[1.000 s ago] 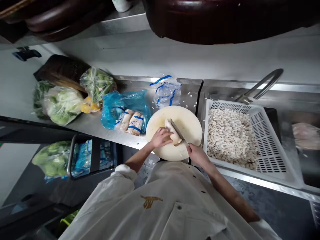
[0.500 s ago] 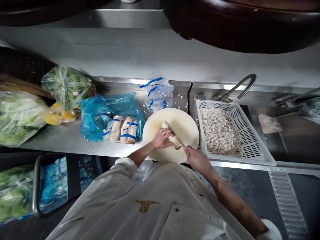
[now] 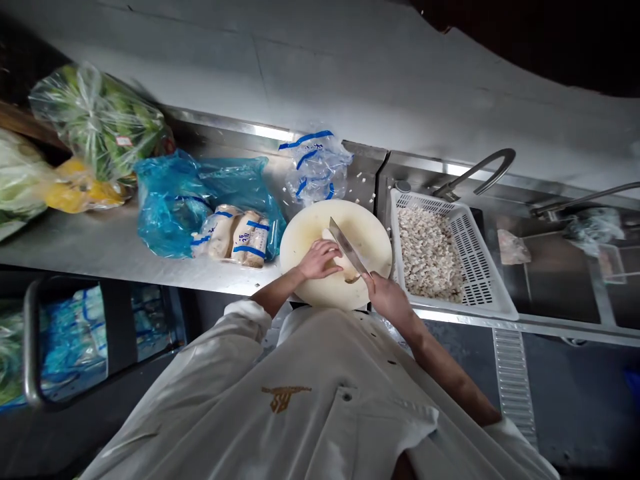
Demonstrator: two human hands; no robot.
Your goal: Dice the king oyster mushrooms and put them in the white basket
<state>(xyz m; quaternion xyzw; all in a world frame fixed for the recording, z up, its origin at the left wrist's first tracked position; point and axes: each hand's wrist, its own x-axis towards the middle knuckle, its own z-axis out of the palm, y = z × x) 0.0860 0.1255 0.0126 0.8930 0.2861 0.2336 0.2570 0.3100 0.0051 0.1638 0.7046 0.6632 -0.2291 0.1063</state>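
Note:
On the round, pale cutting board (image 3: 310, 230) lies a whitish mushroom piece (image 3: 349, 268) with a brown end. My left hand (image 3: 320, 259) is closed on it from the left, fingers bent over its side. My right hand (image 3: 386, 293) is wrapped round the handle of a knife (image 3: 346, 245). The blade points up and to the left, beside my left fingertips and over the mushroom. Just right of the board, a white perforated basket (image 3: 493, 283) holds a heap of small chopped pale pieces (image 3: 427, 253).
Left of the board are packed mushrooms (image 3: 250, 240) on a blue bag (image 3: 167, 200), with bagged greens (image 3: 107, 127) beyond. A crumpled clear wrapper (image 3: 317, 170) lies behind the board. A faucet (image 3: 480, 170) curves over behind the basket; a sink (image 3: 560, 283) is at right.
The view has shifted and tilted, showing more of the sink at right. The knife blade now shows broader, its face turned more toward the camera. My left hand remains at the mushroom.

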